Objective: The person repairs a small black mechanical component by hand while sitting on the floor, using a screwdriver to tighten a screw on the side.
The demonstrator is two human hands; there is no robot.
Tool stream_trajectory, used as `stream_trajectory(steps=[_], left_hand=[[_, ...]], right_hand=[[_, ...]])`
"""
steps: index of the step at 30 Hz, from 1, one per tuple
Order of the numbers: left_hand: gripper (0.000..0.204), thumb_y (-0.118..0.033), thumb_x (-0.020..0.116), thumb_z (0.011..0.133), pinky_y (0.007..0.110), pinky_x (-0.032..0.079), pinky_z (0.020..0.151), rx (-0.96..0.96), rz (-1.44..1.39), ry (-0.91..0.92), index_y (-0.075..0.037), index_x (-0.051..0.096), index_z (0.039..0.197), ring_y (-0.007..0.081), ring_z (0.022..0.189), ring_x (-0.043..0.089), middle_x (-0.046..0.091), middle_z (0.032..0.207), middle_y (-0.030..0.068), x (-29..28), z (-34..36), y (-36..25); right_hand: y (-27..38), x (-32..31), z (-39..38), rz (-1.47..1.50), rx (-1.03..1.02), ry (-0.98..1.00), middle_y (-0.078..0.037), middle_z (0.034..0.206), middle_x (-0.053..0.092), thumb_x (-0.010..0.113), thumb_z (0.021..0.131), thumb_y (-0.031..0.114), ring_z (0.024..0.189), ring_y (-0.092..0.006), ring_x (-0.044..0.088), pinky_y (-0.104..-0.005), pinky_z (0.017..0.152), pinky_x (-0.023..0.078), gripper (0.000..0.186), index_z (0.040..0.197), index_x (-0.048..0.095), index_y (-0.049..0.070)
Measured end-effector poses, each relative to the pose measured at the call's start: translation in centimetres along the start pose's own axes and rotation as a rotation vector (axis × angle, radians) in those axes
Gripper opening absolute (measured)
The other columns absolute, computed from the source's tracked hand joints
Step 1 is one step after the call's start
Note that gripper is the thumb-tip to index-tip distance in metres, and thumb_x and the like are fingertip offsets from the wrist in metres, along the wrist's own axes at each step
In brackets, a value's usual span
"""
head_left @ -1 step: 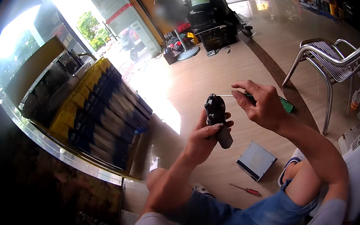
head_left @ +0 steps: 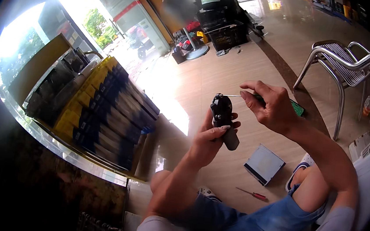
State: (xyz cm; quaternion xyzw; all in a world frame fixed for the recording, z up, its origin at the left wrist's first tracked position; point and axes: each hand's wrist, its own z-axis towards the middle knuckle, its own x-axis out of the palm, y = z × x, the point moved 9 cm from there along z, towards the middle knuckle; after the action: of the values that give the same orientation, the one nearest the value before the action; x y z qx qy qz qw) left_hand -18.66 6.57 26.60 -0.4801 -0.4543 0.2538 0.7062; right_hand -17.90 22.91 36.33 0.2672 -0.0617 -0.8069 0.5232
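My left hand point(head_left: 208, 146) is wrapped round a black hand-sized part point(head_left: 224, 112), held up above the floor. The part has a rounded upper end with small shiny fittings and a tapered dark grey lower end. In my right hand point(head_left: 271, 105) is a screwdriver point(head_left: 231, 95), its thin metal shaft pointing left. The shaft's tip meets the top of the black part; whether it sits in a screw is too small to tell. My fingers hide most of the screwdriver's handle, though some green shows between them.
On the floor lie a flat silver metal box point(head_left: 265, 164), a red-handled screwdriver point(head_left: 258, 196) and a green piece point(head_left: 298, 108) partly behind my right hand. A rack of yellow-and-blue packages point(head_left: 110, 113) stands left. A metal chair point(head_left: 348, 63) is at right, black crates point(head_left: 227, 35) beyond.
The view has shifted very slightly. Both hands keep their grips, and the screwdriver's tip stays at the top of the black part.
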Motion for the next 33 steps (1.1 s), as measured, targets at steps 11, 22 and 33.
stream_trajectory(steps=[11, 22, 33], left_hand=[[0.092, 0.003, 0.066, 0.084, 0.039, 0.048, 0.097, -0.123, 0.248, -0.041, -0.018, 0.016, 0.158, 0.0258, 0.114, 0.061, 0.052, 0.129, 0.014, 3.2, -1.6, -3.6], [0.079, -0.004, 0.06, 0.095, 0.039, 0.048, 0.096, -0.135, 0.061, 0.021, -0.021, 0.014, 0.158, 0.0234, 0.106, 0.064, 0.056, 0.119, 0.0136, -2.3, 2.0, 3.1], [0.075, -0.015, 0.067, 0.096, 0.039, 0.049, 0.094, -0.388, 0.176, 0.016, -0.022, 0.019, 0.154, 0.0243, 0.105, 0.064, 0.057, 0.117, 0.0125, -4.7, 2.3, 6.3]], right_hand=[[3.9, -3.4, 0.3, 0.07, -0.149, -0.078, -0.017, 0.086, 0.071, 0.069, 0.091, 0.008, 0.07, -0.0299, 0.071, -0.036, 0.059, 0.056, 0.017, 0.106, 0.064, 0.001], [1.7, 1.4, -0.2, -0.162, -0.193, 0.173, -0.017, 0.081, 0.069, 0.073, 0.085, 0.003, 0.058, -0.029, 0.065, -0.0375, 0.052, 0.049, 0.033, 0.115, 0.06, 0.001], [-1.9, 3.4, -2.7, -0.124, -0.095, 0.198, -0.012, 0.077, 0.067, 0.077, 0.08, 0.001, 0.056, -0.0243, 0.063, -0.0341, 0.051, 0.049, 0.038, 0.115, 0.062, 0.0]])
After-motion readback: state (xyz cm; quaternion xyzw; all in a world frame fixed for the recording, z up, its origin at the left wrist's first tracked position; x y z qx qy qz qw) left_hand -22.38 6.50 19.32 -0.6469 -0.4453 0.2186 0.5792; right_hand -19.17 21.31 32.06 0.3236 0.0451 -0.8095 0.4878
